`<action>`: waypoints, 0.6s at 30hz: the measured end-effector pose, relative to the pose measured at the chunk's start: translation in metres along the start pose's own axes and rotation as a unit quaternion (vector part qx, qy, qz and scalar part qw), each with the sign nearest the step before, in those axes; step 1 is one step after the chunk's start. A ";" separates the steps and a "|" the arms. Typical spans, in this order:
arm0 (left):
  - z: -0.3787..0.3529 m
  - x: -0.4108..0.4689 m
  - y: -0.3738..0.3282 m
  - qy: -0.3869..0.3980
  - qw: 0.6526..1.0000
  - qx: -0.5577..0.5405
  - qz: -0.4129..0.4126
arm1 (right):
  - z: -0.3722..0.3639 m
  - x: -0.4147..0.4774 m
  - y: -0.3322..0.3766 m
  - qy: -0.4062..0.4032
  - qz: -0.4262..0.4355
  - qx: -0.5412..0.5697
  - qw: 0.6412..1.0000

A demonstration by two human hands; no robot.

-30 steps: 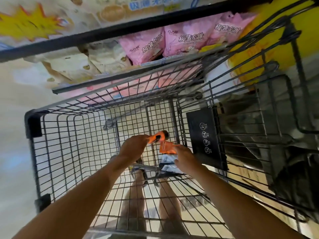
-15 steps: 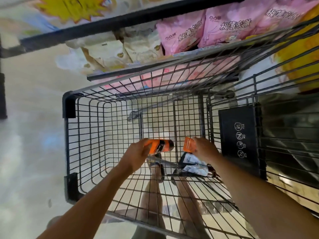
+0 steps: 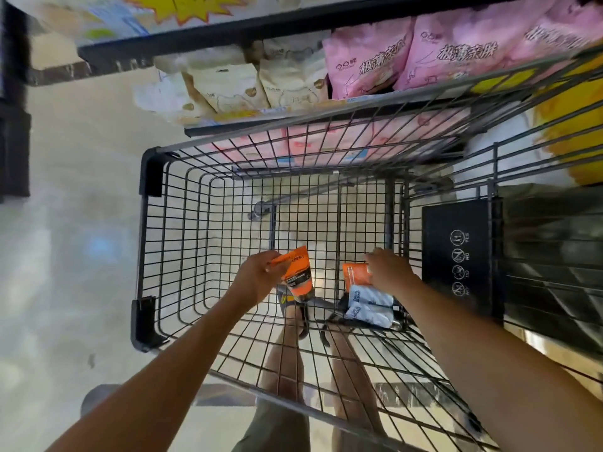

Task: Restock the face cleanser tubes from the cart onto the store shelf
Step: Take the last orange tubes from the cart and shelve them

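Note:
Both my arms reach down into a black wire cart [image 3: 153,243]. My left hand [image 3: 257,278] grips an orange face cleanser tube [image 3: 298,275] by its flat end, the dark cap pointing down. My right hand [image 3: 388,272] holds a second orange tube [image 3: 354,275] just above the cart floor. Two white-and-blue tubes [image 3: 370,305] lie on the cart floor under my right wrist. The store shelf [image 3: 228,31] runs across the top of the view beyond the cart.
Pink packs [image 3: 368,63] and beige packs [image 3: 225,86] fill the lower shelf behind the cart. A black sign panel [image 3: 456,256] hangs on the cart's right side. Pale floor [image 3: 65,256] lies to the left. My legs show through the cart's wire floor.
The view has swung right, so the cart sits further right in frame. My hands have moved apart, and the left tube has turned from lying sideways to cap down.

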State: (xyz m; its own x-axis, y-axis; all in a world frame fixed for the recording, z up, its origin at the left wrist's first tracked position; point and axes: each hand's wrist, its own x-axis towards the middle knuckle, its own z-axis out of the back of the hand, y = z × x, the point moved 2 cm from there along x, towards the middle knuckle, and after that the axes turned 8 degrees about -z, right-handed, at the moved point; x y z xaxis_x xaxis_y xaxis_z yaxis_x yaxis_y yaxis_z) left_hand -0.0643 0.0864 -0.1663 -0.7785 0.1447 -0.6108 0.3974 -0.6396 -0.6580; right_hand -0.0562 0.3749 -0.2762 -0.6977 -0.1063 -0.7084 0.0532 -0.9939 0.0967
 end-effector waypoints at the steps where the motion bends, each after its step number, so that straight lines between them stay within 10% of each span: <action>1: -0.002 0.001 0.004 -0.002 0.998 -0.069 0.014 | -0.003 0.002 0.001 -0.003 0.005 -0.005 1.000; 6: -0.009 -0.004 0.007 -0.015 0.936 -0.351 0.037 | -0.013 0.003 -0.001 -0.001 0.006 0.016 1.000; 18: 0.021 -0.028 -0.049 -0.098 0.885 -0.441 0.116 | 0.084 -0.023 0.013 -0.005 -0.028 0.335 0.942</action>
State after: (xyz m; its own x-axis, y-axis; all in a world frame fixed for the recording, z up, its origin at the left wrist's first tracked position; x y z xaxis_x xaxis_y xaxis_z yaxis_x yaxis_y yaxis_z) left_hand -0.0720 0.0979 -0.1075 -0.6606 -0.1025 -0.7437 0.7152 0.2151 -0.6649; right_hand -0.0993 0.3665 -0.1999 -0.6931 -0.0515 -0.7190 -0.4437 -0.7556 0.4819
